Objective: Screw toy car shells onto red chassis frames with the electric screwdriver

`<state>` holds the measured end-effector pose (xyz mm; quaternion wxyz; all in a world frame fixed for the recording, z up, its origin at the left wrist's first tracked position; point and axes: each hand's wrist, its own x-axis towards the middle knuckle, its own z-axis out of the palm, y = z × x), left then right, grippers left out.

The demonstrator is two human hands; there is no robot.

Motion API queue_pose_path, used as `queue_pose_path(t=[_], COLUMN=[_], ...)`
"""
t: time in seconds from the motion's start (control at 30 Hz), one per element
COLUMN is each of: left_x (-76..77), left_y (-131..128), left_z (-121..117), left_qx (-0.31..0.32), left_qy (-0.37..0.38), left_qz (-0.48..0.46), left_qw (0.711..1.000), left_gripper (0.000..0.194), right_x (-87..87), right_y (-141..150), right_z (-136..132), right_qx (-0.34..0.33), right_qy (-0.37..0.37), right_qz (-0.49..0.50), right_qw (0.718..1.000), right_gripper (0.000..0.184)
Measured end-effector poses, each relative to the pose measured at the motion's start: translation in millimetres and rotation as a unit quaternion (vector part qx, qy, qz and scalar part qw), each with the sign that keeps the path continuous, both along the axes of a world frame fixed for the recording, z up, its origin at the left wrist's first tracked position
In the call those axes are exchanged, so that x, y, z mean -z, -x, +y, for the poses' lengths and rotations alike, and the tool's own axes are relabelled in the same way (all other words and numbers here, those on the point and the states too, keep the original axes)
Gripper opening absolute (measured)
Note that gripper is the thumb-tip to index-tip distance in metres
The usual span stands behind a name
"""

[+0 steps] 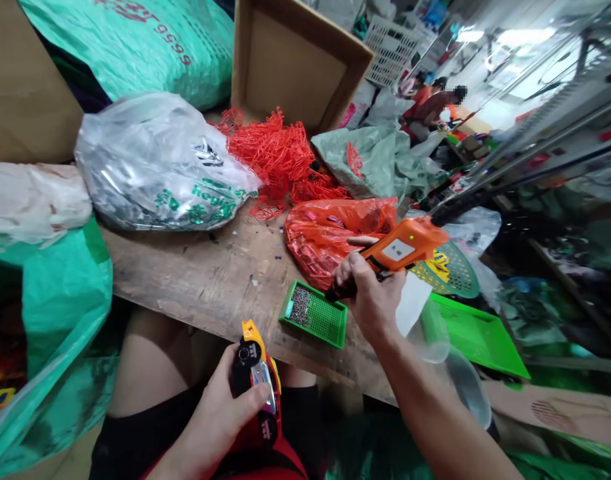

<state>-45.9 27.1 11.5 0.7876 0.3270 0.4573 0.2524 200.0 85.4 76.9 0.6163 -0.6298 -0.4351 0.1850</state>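
Observation:
My left hand [230,393] is closed around a toy car [258,373] with yellow and red body parts, black wheels and a silvery piece on the side facing me. It is held over my lap, just off the table's front edge. My right hand [373,287] grips an orange and black electric screwdriver [400,245]. The tool slants down to the left, its dark tip end over the right side of a small green basket [330,333]. Small dark screws [299,307] lie heaped in the basket's left part, beside a pale turquoise piece.
A worn wooden table [185,267] carries a clear bag of silvery parts [155,167], red plastic pieces [275,150] and a red bag [315,233]. At right lie a green tray [480,340] and clear tubs [460,380]. Behind stands a cardboard box [295,60]; other people sit farther back.

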Motion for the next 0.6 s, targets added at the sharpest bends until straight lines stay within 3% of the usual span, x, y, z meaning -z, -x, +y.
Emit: queue_pose_path(t=[0.6], left_x=[-5.4], left_y=[-16.6], left_z=[-0.8], left_qx=[0.026], left_qy=[-0.005], left_qz=[0.037], left_qw=[0.999], left_gripper=[0.072], right_x=[21.4], right_y=[1.8], right_z=[8.6], right_qx=[-0.062], right_qy=[-0.083], right_qz=[0.138], right_qw=[0.985], right_gripper=[0.023])
